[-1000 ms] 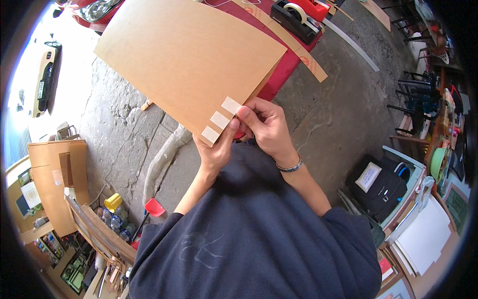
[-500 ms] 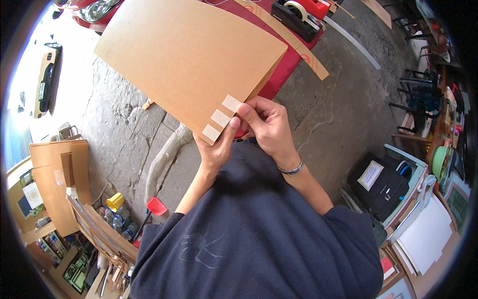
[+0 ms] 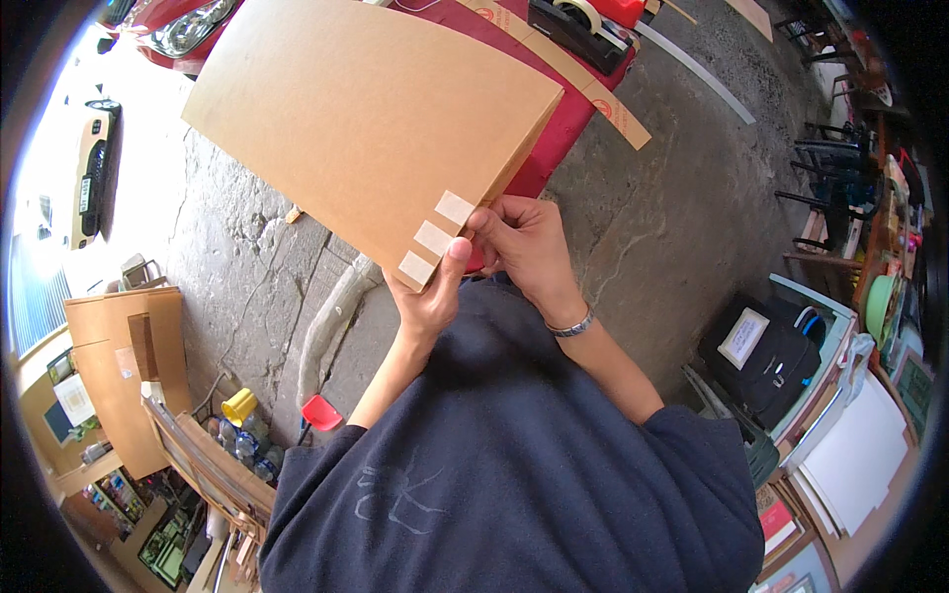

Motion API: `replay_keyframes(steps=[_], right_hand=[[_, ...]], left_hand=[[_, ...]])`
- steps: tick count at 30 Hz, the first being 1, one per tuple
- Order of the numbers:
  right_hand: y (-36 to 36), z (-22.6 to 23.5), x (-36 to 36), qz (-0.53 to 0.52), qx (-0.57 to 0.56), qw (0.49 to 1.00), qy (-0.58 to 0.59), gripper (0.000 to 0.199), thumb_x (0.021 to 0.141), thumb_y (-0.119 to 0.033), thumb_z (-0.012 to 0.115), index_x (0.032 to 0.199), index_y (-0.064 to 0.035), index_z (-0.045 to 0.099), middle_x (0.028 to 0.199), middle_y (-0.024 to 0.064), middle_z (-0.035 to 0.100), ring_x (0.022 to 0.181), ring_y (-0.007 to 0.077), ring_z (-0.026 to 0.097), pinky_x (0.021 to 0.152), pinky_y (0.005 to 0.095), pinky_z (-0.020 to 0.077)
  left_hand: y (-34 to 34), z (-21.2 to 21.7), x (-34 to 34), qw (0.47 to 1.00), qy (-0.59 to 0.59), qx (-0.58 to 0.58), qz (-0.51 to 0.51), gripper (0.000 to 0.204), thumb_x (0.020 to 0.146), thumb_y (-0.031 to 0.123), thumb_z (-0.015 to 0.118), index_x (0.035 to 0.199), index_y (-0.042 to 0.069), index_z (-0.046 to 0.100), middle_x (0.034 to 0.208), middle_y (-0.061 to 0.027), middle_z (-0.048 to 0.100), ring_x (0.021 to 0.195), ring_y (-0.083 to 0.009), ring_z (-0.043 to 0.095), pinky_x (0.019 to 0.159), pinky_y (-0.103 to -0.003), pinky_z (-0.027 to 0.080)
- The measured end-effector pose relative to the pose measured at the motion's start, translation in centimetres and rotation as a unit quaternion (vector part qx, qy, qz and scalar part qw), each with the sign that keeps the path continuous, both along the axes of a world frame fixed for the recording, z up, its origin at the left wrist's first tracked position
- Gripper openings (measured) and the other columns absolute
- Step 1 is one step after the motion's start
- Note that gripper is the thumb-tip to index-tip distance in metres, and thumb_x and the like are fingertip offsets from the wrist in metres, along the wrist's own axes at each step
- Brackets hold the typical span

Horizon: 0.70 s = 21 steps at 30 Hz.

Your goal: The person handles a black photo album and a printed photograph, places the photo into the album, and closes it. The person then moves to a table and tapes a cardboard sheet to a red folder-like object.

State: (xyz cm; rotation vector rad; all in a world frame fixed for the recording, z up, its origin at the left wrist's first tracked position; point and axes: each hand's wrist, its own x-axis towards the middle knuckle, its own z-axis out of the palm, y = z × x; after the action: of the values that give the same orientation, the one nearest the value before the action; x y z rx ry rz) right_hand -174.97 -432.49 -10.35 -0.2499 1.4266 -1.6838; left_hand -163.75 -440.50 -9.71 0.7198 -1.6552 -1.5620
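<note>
A large sheet of brown cardboard (image 3: 366,109), seemingly folded into layers along its right side, reaches from my hands across a red table (image 3: 549,148). Three short pale strips of tape (image 3: 433,236) sit in a row along its near right edge. My left hand (image 3: 432,290) grips the near corner, thumb on top and fingers underneath. Beside the farthest strip, my right hand (image 3: 529,242) pinches the same edge between thumb and fingers. Whatever its fingertips cover there is hidden.
A black tape dispenser (image 3: 583,35) and a long cardboard strip (image 3: 573,74) lie on the table. Cardboard sheets (image 3: 94,346) lean at the left, near a red dustpan (image 3: 320,412). At the right stands a black bag (image 3: 761,346).
The cardboard's far right corner has shifted slightly left, and its layers part a little more along the right side. Both hands keep nearly the same hold.
</note>
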Motion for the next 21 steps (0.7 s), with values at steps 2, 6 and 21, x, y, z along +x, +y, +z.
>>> replay_keyframes(steps=[2,6,21], right_hand=[[0.1,-1.2,0.3,-0.014,0.01,1.0,0.023,0.035,0.09,-0.028,0.073,0.07,-0.0009,0.064,0.057,0.0007,0.059,0.052,0.0045,0.05,0.046,0.0225,0.0383],[0.4,-1.5,0.7,-0.07,-0.037,0.994,0.08,0.032,0.088,-0.027,0.075,0.073,-0.0008,0.062,0.06,-0.0008,0.058,0.058,0.0039,0.049,0.05,0.0232,0.0391],[-1.0,1.5,-0.2,-0.065,0.01,0.989,0.135,0.039,0.084,-0.034,0.078,0.074,0.0009,0.063,0.06,0.0016,0.059,0.054,0.0064,0.051,0.049,0.0259,0.0407]], left_hand=[[0.0,-0.3,0.0,1.0,0.011,0.02,0.019,0.026,0.087,0.014,0.074,0.105,-0.003,0.064,0.096,-0.0065,0.068,0.088,-0.0148,0.063,0.079,-0.029,0.05],[0.0,-0.5,0.3,0.999,-0.023,-0.027,0.01,0.031,0.087,0.016,0.075,0.108,-0.003,0.063,0.101,-0.0076,0.067,0.093,-0.0167,0.063,0.084,-0.03,0.049],[-0.1,-0.8,0.6,0.999,-0.02,-0.042,-0.009,0.033,0.086,0.015,0.075,0.11,-0.003,0.062,0.103,-0.009,0.067,0.095,-0.0174,0.063,0.085,-0.031,0.049]])
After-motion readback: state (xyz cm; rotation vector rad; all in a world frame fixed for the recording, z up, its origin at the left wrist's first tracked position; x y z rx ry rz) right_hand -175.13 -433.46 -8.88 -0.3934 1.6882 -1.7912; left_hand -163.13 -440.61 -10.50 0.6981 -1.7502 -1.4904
